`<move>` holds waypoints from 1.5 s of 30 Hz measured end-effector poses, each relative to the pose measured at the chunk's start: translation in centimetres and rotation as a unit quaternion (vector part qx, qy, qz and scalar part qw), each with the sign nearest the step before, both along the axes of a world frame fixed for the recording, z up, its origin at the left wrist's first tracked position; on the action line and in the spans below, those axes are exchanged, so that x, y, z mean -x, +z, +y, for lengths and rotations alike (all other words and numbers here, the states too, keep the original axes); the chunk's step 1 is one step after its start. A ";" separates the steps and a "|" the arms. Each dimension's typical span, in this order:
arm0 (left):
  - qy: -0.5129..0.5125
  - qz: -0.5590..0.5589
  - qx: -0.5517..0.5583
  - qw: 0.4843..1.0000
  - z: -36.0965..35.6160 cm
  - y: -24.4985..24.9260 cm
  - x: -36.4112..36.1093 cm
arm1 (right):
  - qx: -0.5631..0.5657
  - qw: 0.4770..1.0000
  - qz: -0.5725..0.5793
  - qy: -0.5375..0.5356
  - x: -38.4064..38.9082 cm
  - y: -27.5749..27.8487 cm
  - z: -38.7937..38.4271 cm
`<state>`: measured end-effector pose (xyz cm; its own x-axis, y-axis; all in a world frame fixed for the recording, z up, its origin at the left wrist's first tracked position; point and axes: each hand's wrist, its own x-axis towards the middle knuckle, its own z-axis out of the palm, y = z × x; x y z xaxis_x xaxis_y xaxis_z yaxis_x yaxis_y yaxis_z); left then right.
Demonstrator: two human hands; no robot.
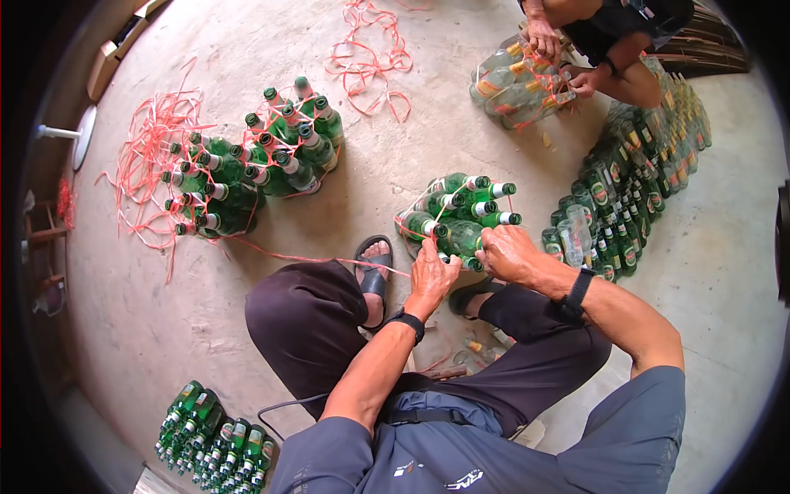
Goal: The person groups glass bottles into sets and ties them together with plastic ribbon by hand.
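In front of me on the floor, a bundle of green glass bottles [461,202] leans with its necks toward the right, pink plastic string wound between the necks. My left hand [432,278] is closed on the pink plastic string [346,264], which trails in from the left. It touches the near bottles of the bundle. Close beside it, my right hand [512,255] has its fingers curled in at the nearest necks. What lies between those fingers is hidden.
Tied green bottles [300,136] stand at the left, near a tangled heap of pink string [156,148]. Rows of stacked bottles [625,189] line the right; more green bottles [210,428] lie lower left. Another person's hands [543,39] work at clear bottles [514,82].
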<state>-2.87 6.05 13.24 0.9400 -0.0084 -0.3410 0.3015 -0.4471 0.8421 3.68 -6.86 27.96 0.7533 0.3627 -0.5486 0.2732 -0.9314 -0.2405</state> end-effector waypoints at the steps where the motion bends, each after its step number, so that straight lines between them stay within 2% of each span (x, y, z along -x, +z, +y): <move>1: 0.000 -0.002 0.001 1.000 0.0 0.0 -0.2 | 0.004 1.000 -0.007 -0.007 0.0 -0.1 0.2; 8: -0.009 0.016 -0.005 1.000 0.2 0.2 -0.3 | 0.007 0.997 0.014 -0.070 -1.0 -0.5 0.6; 10: -0.009 0.021 0.000 1.000 0.2 0.1 -0.2 | -0.050 0.998 -0.012 -0.044 -1.6 -1.1 0.9; 16: -0.015 0.009 -0.013 1.000 0.1 0.2 -0.2 | -0.038 0.998 -0.020 0.050 -0.7 -1.1 -0.3; 19: -0.011 0.009 -0.016 1.000 0.2 0.0 -0.3 | -0.023 0.999 0.000 -0.026 0.3 -1.4 -1.1; 30: -0.022 0.018 -0.019 0.999 0.4 0.4 -0.3 | -0.038 0.999 0.025 -0.019 -1.4 -3.7 0.1; 33: -0.023 0.019 -0.023 0.999 0.2 0.7 -0.5 | -0.008 0.997 0.066 -0.037 -1.7 -3.8 0.0; 45: -0.019 0.032 -0.009 0.999 -0.2 0.5 -0.3 | -0.054 0.990 0.033 -0.126 -0.3 -10.0 -0.6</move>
